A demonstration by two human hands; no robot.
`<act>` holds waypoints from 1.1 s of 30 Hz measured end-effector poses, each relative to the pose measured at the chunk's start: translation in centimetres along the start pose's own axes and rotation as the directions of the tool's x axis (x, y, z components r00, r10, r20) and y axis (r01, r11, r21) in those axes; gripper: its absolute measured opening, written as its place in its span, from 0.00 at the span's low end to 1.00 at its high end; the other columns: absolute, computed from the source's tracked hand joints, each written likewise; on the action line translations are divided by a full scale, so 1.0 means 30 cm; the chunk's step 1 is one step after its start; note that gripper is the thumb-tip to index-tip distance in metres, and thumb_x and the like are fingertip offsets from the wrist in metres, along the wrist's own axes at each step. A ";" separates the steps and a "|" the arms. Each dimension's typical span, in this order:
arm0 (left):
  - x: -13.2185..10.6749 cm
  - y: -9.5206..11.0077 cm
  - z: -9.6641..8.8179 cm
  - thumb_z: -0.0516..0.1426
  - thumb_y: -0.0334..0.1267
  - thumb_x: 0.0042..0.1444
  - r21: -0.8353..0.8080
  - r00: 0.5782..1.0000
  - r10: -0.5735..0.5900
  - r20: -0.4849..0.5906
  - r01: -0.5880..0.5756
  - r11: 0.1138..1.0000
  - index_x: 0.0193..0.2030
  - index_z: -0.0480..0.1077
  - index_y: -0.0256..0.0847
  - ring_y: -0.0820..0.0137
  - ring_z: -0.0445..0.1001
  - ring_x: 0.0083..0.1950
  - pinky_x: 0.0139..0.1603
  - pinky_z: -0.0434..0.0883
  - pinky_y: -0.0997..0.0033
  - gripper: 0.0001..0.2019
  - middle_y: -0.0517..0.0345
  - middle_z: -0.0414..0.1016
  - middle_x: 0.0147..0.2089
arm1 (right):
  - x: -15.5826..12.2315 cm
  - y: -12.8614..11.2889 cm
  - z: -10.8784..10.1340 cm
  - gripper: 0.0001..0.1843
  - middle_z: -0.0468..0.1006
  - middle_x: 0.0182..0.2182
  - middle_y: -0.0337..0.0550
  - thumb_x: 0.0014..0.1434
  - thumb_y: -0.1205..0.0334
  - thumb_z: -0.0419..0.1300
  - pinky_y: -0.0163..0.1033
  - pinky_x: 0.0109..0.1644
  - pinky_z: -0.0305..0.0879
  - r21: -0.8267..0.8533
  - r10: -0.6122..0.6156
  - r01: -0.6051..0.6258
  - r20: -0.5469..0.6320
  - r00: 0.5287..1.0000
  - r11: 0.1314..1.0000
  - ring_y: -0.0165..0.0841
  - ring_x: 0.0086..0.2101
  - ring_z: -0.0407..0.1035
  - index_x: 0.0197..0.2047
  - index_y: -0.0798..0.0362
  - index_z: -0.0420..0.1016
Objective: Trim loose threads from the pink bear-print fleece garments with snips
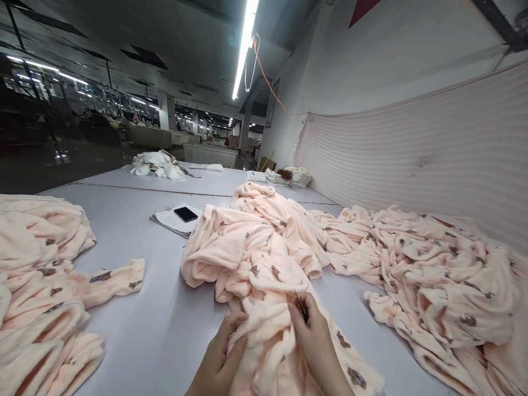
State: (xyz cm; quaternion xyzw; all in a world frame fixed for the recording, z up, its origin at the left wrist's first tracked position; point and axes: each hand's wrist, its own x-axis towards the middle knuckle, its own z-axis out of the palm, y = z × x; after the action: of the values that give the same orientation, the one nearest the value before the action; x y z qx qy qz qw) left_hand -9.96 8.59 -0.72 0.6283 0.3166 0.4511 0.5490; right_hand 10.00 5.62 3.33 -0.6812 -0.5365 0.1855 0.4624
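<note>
A pale pink fleece garment [268,275] printed with small brown figures lies bunched in front of me. My left hand [225,352] pinches a fold of it near the table's front edge. In my right hand [315,341] is a small dark pair of thread snips [303,307], points facing away from me. The fingers of that hand also rest against the cloth. Whether the snips' blades are apart I cannot tell.
Similar pink garments are heaped on the left [37,286] and right [445,275] of the table [157,308]. Beyond lie a phone [185,214] on a paper pad [170,221], white cloth pieces [154,165] and folded stacks [299,177]. A striped cloth [412,143] covers the right wall.
</note>
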 end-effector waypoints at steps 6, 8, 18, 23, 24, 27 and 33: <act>0.007 0.031 0.034 0.57 0.46 0.56 -0.604 0.963 -0.222 0.149 0.267 0.751 0.48 0.62 0.50 0.62 0.75 0.46 0.44 0.71 0.63 0.14 0.57 0.72 0.50 | -0.105 -0.030 -0.018 0.06 0.72 0.37 0.39 0.57 0.62 0.51 0.34 0.32 0.65 -0.347 -0.172 0.165 0.012 0.985 0.923 0.34 0.34 0.72 0.38 0.45 0.68; 0.005 0.030 0.048 0.58 0.43 0.56 -0.688 0.959 -0.233 0.162 0.279 0.670 0.49 0.62 0.51 0.62 0.74 0.48 0.48 0.69 0.62 0.15 0.58 0.72 0.51 | -0.135 -0.037 -0.013 0.09 0.72 0.39 0.39 0.58 0.60 0.53 0.33 0.36 0.68 -0.273 -0.230 0.238 0.061 0.971 0.932 0.33 0.36 0.73 0.42 0.44 0.69; -0.017 0.008 0.074 0.60 0.43 0.51 -0.351 0.998 -0.006 0.055 0.025 0.936 0.60 0.56 0.51 0.55 0.64 0.59 0.58 0.63 0.57 0.30 0.51 0.63 0.59 | -0.128 -0.006 0.006 0.18 0.76 0.41 0.40 0.55 0.58 0.60 0.34 0.41 0.70 -0.233 -0.252 0.238 -0.031 0.967 0.943 0.36 0.41 0.74 0.50 0.44 0.69; -0.007 0.056 0.088 0.54 0.40 0.57 0.238 0.968 0.231 -0.103 -0.201 0.950 0.46 0.73 0.46 0.60 0.68 0.48 0.52 0.65 0.62 0.12 0.50 0.65 0.46 | -0.100 -0.033 0.037 0.12 0.77 0.37 0.38 0.56 0.67 0.55 0.31 0.39 0.68 -0.174 -0.244 0.241 0.002 0.970 0.955 0.32 0.38 0.73 0.42 0.46 0.73; 0.002 0.072 0.090 0.54 0.42 0.57 0.255 0.972 0.209 -0.107 -0.176 0.951 0.41 0.75 0.45 0.61 0.68 0.46 0.50 0.66 0.63 0.11 0.51 0.65 0.44 | -0.093 -0.040 0.041 0.11 0.76 0.35 0.38 0.56 0.68 0.53 0.31 0.37 0.67 -0.168 -0.253 0.248 -0.003 0.968 0.954 0.32 0.36 0.73 0.39 0.46 0.73; 0.039 0.116 0.092 0.53 0.48 0.58 0.014 0.996 -0.082 -0.044 0.083 0.996 0.35 0.75 0.41 0.61 0.71 0.40 0.44 0.68 0.63 0.15 0.52 0.71 0.36 | -0.075 -0.046 0.044 0.09 0.74 0.31 0.38 0.54 0.70 0.52 0.33 0.34 0.64 -0.240 -0.270 0.256 -0.027 0.963 0.937 0.32 0.32 0.71 0.35 0.49 0.70; 0.084 0.116 0.089 0.54 0.47 0.59 -0.664 0.859 -0.414 0.300 0.500 0.556 0.50 0.72 0.34 0.57 0.76 0.46 0.47 0.70 0.61 0.20 0.46 0.80 0.40 | -0.084 -0.015 0.005 0.03 0.75 0.29 0.36 0.54 0.66 0.55 0.34 0.33 0.65 -0.291 -0.111 0.099 -0.024 0.994 0.951 0.33 0.31 0.71 0.32 0.48 0.69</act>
State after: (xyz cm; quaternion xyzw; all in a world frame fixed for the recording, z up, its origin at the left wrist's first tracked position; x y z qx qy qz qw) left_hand -6.88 9.08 3.23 0.2798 0.2345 0.3447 0.8648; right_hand 8.76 3.41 3.01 -0.7157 -0.5839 0.0664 0.3775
